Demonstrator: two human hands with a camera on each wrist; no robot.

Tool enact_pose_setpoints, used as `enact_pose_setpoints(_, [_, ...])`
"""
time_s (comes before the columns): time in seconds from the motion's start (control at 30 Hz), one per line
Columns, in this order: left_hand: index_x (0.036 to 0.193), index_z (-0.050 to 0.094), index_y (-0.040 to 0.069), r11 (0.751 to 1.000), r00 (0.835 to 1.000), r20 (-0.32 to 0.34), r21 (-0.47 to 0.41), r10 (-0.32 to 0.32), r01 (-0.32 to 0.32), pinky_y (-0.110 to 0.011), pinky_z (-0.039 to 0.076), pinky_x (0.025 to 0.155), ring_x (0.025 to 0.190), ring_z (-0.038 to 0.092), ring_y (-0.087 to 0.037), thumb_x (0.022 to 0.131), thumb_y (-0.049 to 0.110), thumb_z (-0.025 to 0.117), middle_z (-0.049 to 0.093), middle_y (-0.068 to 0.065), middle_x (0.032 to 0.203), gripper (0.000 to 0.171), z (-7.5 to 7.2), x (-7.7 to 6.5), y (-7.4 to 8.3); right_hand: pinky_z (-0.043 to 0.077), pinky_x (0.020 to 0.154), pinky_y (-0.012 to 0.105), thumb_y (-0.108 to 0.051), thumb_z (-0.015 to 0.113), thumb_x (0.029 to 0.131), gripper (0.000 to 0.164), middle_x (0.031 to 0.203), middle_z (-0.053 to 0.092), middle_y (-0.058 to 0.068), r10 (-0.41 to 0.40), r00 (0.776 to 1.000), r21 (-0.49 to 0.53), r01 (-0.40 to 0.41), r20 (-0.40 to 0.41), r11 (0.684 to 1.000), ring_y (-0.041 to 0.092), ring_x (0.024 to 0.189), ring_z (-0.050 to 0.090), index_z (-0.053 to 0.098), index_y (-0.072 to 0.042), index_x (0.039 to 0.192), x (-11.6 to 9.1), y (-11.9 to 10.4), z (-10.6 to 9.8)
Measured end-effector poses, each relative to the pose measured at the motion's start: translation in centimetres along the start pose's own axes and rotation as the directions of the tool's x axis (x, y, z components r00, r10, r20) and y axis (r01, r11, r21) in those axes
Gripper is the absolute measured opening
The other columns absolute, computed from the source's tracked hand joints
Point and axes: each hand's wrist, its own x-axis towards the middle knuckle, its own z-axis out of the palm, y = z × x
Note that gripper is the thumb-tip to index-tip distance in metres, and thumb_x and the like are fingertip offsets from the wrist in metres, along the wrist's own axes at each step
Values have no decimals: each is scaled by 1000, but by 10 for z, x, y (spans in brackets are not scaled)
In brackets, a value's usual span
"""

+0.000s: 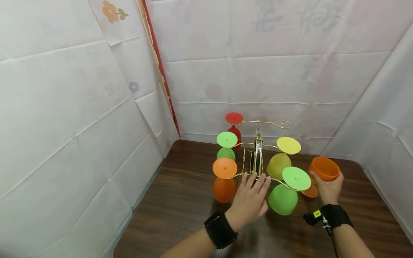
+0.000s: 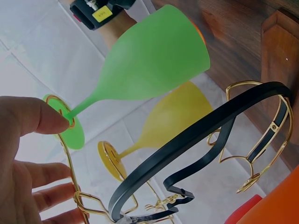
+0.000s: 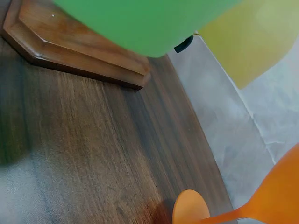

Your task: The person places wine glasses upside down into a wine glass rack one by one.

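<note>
My left hand (image 1: 250,204) lies on the front of a gold wire glass rack (image 1: 258,143), its straight fingers touching the front wire. In the left wrist view, the thumb is near the foot of a green goblet (image 2: 154,56). My right hand (image 1: 330,188) grips an orange goblet (image 1: 325,170) by its bowl, mouth up and tilted, right of the rack. Its round foot (image 3: 189,207) shows in the right wrist view; I cannot tell whether it touches the table. Upside down on the rack's right hang the green goblet and a yellow goblet (image 1: 279,166).
On the rack's left hang a red goblet (image 1: 235,134), another green goblet (image 1: 226,154) and another orange goblet (image 1: 224,190). The rack has a wooden base (image 3: 84,51) on the dark wooden table (image 1: 174,200). White sheeting (image 1: 274,79) stands behind and along both sides.
</note>
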Motion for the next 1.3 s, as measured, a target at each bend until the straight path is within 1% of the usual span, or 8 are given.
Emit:
enact_pose_setpoints(0.23, [139, 47, 14, 1000, 1000, 19, -8, -2, 2, -45, 32, 107, 127, 44, -25, 84, 38, 59, 50, -1, 137, 61, -5, 0, 0, 45, 64, 7, -21, 77, 78, 87, 131, 37, 3, 28, 998, -10, -27, 63, 1000, 9, 103, 44, 22, -16, 145, -16, -7, -14])
enact_pose_setpoints(0.43, [139, 46, 14, 1000, 999, 32, -16, -8, 8, -46, 31, 107, 127, 43, -26, 84, 38, 60, 49, -2, 138, 62, -6, 1, 0, 39, 76, 8, -23, 74, 82, 86, 135, 35, 10, -24, 990, -121, 41, 138, 992, 9, 107, 43, 19, -13, 147, -36, -10, -27])
enact_pose_setpoints(0.6, [139, 46, 13, 1000, 1000, 24, -22, -8, 9, -46, 32, 107, 127, 43, -26, 83, 37, 61, 50, -2, 137, 62, -5, 1, -1, 37, 73, 8, -25, 71, 84, 85, 134, 35, 16, -76, 974, -198, 120, 215, 973, -1, 96, 41, 18, -3, 146, -59, -13, -38])
enact_pose_setpoints(0.7, [139, 47, 13, 1000, 1000, 8, -25, -8, 8, -46, 33, 106, 125, 44, -26, 82, 37, 61, 50, -3, 137, 63, -5, 0, -1, 38, 75, 13, -32, 70, 85, 89, 138, 33, 18, -42, 965, -236, 106, 259, 966, 9, 102, 43, 14, -3, 148, -70, -17, -43])
enact_pose_setpoints(0.83, [138, 47, 13, 999, 1000, -15, -39, -8, 7, -46, 33, 106, 125, 45, -26, 82, 36, 62, 51, -4, 136, 62, -2, 0, -1, 40, 89, 36, -37, 71, 83, 99, 142, 30, 25, 11, 948, -281, 83, 318, 956, 32, 118, 38, 7, -1, 149, -83, -20, -49])
enact_pose_setpoints(0.93, [137, 48, 13, 999, 1000, -27, -53, -10, 8, -46, 34, 106, 124, 46, -26, 82, 36, 62, 51, -4, 135, 62, 0, -1, -1, 42, 88, 33, -36, 72, 83, 99, 141, 30, 27, 8, 931, -312, 114, 365, 943, 34, 118, 38, 8, 1, 149, -92, -18, -55])
enact_pose_setpoints(1.1, [137, 48, 13, 997, 999, -34, -72, -11, 9, -46, 33, 106, 124, 46, -26, 82, 36, 62, 51, -4, 135, 62, 1, -1, -1, 36, 70, 7, -32, 73, 82, 94, 137, 35, 24, -8, 913, -330, 155, 408, 931, 1, 102, 40, 13, 2, 147, -108, -14, -68])
enact_pose_setpoints(1.3, [138, 47, 12, 996, 999, -38, -90, -10, 7, -46, 32, 107, 126, 44, -26, 82, 34, 63, 50, -5, 137, 62, 3, -2, -3, 41, 69, 10, -24, 76, 81, 84, 128, 43, 18, -75, 902, -330, 232, 425, 915, -17, 88, 37, 25, 1, 142, -122, -13, -78])
